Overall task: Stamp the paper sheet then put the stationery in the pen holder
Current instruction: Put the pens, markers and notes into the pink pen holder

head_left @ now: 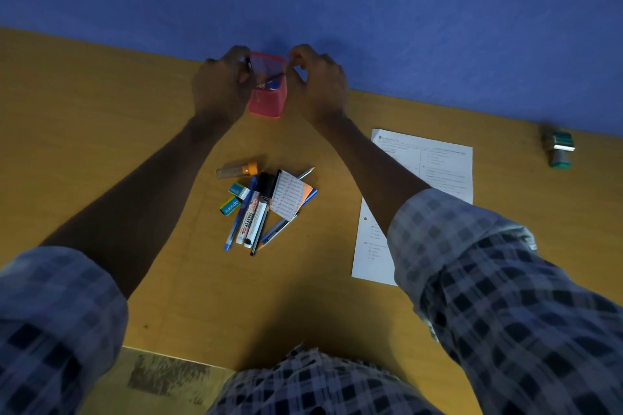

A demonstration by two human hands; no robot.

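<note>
Two hands: both raised at the far edge of the table (pixel 101 118), one on each side of the pen holder (pixel 266 101).
Left hand (pixel 220 84): fingers curled against the holder's left wall and rim, gripping it; a dark slim item shows at the fingertips, too small to identify.
Right hand (pixel 318 84): thumb and forefinger pinched together at the holder's right rim; whether they hold the rim or some small item cannot be told.
Pen holder: pink mesh, upright, close to the blue wall (pixel 404 10); a blue-capped item and dark slim pieces show inside.
Stationery pile (pixel 266 205): on the table nearer the person, between the forearms, well apart from the holder.
Pile contents: a white marker (pixel 253 221), a blue pen (pixel 241 216), two erasers (pixel 232 200) at the left, an orange-capped tube (pixel 237 170) at the far side, a notepad (pixel 288 199) with orange sheets beneath, a pencil (pixel 306 173).
Paper sheet (pixel 441 172): printed, flat on the table at the right, partly covered by the right forearm.
Stamp (pixel 559 148): green, lying near the far right edge, well apart from the sheet.
Sleeves (pixel 488 266): checked, rolled above the forearms.
</note>
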